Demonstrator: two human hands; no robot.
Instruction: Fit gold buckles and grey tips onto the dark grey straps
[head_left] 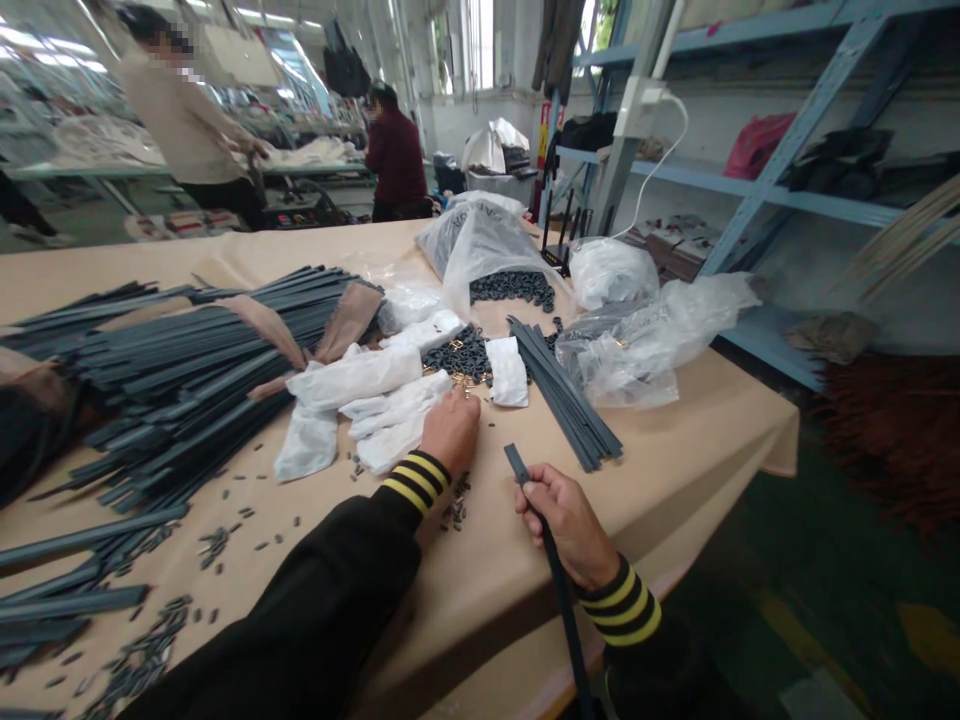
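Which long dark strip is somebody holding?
The strip in the right hand, running down to the bottom of the picture; the other strips lie on the table.

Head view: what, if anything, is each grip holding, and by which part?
The right grip holds a dark strap near its far end, thumb on top. The left grip is at the small gold fittings; whether it holds one cannot be told.

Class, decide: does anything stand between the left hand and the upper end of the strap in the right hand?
Nothing visible blocks the left hand from the strap in the right hand. In that gap, a small dark piece lies on the tabletop; the white packet lies farther back.
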